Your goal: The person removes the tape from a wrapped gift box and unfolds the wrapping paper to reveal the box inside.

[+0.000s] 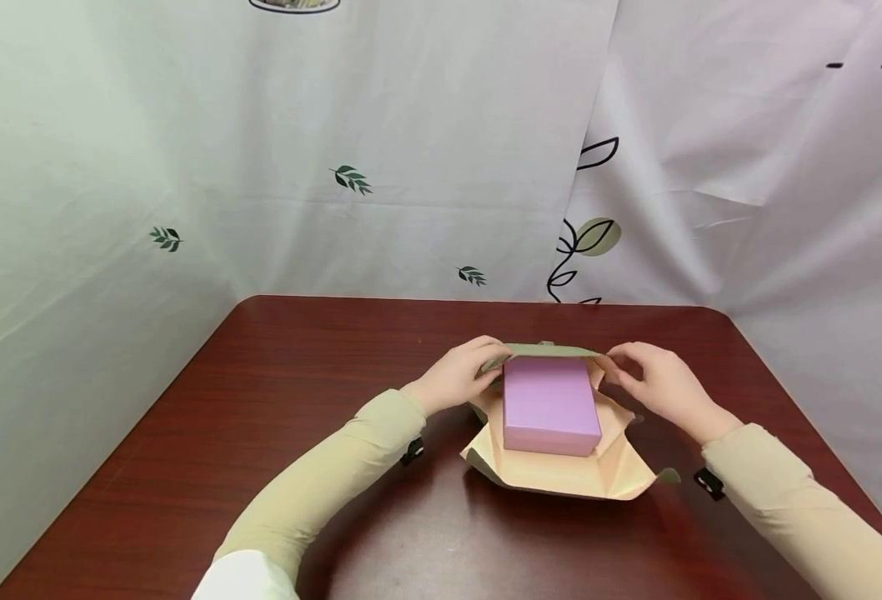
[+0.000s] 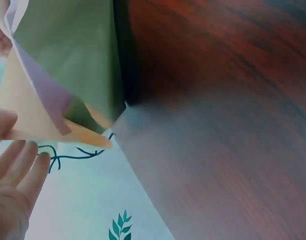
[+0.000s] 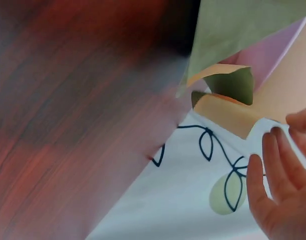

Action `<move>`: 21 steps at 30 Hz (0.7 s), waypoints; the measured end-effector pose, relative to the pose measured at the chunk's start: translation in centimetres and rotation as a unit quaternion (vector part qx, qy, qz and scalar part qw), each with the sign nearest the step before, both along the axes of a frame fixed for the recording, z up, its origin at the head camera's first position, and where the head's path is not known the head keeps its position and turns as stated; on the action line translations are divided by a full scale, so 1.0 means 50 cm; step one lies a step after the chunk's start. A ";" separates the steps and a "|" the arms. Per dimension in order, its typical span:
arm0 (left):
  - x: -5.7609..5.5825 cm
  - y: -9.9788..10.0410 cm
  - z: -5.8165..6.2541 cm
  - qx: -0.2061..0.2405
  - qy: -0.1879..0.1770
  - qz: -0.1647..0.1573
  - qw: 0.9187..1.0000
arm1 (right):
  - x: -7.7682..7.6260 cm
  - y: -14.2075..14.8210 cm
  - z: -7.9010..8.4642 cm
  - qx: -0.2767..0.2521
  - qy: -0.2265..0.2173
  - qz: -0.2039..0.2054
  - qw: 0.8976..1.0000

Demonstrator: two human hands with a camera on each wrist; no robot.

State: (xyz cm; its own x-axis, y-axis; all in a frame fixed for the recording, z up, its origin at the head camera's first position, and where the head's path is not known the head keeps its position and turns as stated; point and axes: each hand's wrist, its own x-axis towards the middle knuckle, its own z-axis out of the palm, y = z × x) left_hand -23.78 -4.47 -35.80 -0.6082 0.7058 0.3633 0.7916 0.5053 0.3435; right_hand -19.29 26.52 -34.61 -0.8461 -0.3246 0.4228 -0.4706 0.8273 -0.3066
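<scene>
A purple box (image 1: 549, 404) lies on a sheet of wrapping paper (image 1: 553, 475), green outside and pale gold inside. The paper's far edge is folded up and stands over the back of the box. At the left end of that flap, my left hand (image 1: 459, 371) pinches the paper between thumb and fingers. My right hand (image 1: 654, 379) pinches the flap's right end. In the left wrist view the green side of the paper (image 2: 75, 50) hangs beside the box's purple side. Crumpled paper corners (image 3: 227, 112) show near the right fingertips.
The dark red wooden table (image 1: 321, 350) stretches around the paper on all sides. White curtains (image 1: 426, 133) printed with leaves and line drawings hang behind the table and at both sides.
</scene>
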 end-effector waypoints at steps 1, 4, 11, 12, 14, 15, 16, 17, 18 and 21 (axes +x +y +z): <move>-0.002 0.001 0.001 0.009 0.005 0.011 1.000 | -0.004 0.001 0.000 -0.003 0.004 -0.013 1.000; -0.007 0.003 0.002 0.032 0.031 0.040 0.998 | -0.017 0.005 0.001 -0.010 0.022 -0.050 0.998; -0.008 0.008 0.000 0.068 0.146 0.097 0.982 | -0.044 0.002 0.002 -0.011 0.038 -0.121 0.992; -0.007 0.009 0.000 0.071 0.161 0.097 0.980 | -0.048 0.001 0.001 -0.011 0.035 -0.121 0.992; -0.005 0.010 0.003 0.072 0.187 0.092 0.975 | -0.056 -0.003 -0.003 -0.014 0.033 -0.114 0.993; -0.004 0.011 0.005 0.071 0.198 0.086 0.974 | -0.060 -0.004 -0.005 -0.015 0.027 -0.108 0.994; -0.002 0.011 0.006 0.069 0.205 0.077 0.973 | -0.063 -0.007 -0.007 -0.016 0.019 -0.101 0.995; 0.000 0.011 0.007 0.065 0.206 0.068 0.974 | -0.066 -0.009 -0.010 -0.016 0.011 -0.094 0.995; 0.001 0.012 0.008 0.060 0.203 0.058 0.976 | -0.069 -0.010 -0.012 -0.013 0.002 -0.086 0.996; 0.003 0.013 0.007 0.028 0.175 0.044 0.983 | -0.077 -0.014 -0.017 0.006 -0.032 -0.055 0.998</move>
